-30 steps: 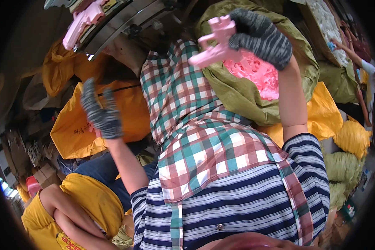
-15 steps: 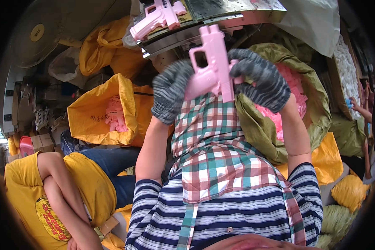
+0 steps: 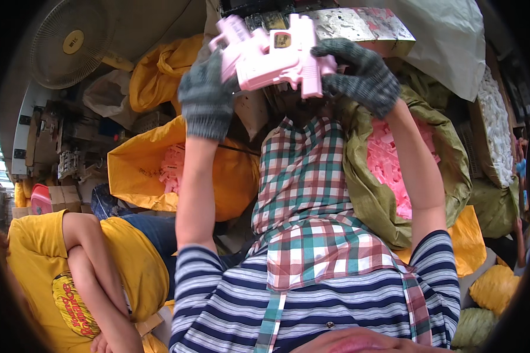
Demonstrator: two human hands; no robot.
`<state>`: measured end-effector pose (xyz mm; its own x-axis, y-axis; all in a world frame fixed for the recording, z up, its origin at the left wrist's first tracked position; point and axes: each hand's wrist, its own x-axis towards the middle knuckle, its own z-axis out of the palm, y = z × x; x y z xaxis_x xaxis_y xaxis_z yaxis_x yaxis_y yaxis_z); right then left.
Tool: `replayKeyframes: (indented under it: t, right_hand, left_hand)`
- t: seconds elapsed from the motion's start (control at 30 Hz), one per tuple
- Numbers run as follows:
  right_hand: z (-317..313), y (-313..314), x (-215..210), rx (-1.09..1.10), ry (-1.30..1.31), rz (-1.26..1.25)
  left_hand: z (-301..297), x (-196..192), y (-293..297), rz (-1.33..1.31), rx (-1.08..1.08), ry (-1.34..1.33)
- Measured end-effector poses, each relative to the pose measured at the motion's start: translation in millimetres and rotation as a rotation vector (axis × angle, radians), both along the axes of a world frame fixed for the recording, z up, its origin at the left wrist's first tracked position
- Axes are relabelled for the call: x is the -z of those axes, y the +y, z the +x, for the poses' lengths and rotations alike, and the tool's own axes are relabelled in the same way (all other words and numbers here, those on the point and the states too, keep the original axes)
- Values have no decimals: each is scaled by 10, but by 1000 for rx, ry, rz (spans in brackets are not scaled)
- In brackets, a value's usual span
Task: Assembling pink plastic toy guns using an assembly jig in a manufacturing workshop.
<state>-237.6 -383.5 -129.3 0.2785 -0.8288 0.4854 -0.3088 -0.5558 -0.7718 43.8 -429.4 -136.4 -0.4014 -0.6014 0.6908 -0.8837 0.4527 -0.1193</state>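
Both my hands wear dark knitted gloves and hold one pink plastic toy gun body [image 3: 274, 56] up against a grey metal machine bed [image 3: 359, 23]. My left hand [image 3: 206, 97] grips its left end. My right hand [image 3: 359, 73] is closed on its right end and handle. Below my arms lies a checked cloth [image 3: 306, 194] over my lap.
An olive sack [image 3: 368, 194] of pink plastic parts stands at the right, a yellow sack [image 3: 129, 176] with pink parts at the left. A person in a yellow shirt [image 3: 82, 270] sits at lower left. A fan [image 3: 70, 41] is at upper left, and a white sack [image 3: 447, 41] at upper right.
My left hand came up from the yellow sack and took hold of the pink part, which my right hand carried from the olive sack up to the machine bed.
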Motion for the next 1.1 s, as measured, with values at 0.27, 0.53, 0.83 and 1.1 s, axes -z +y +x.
replayKeyframes:
  t: [0.27, 0.53, 0.83, 1.1]
  right_hand:
    - [232, -1024, 38, 79, 555, -344]
    - [-794, 153, 402, -178, 72, 499]
    - [-1538, 954, 2851, 528, 844, 845]
    - [-1635, 819, 1647, 484, 908, 484]
  left_hand:
    - [1442, 451, 895, 542, -808, -84]
    - [1386, 905, 846, 168, -386, 317]
    - [880, 483, 555, 625, 152, 998]
    - [-188, 854, 1181, 1205, 449, 711]
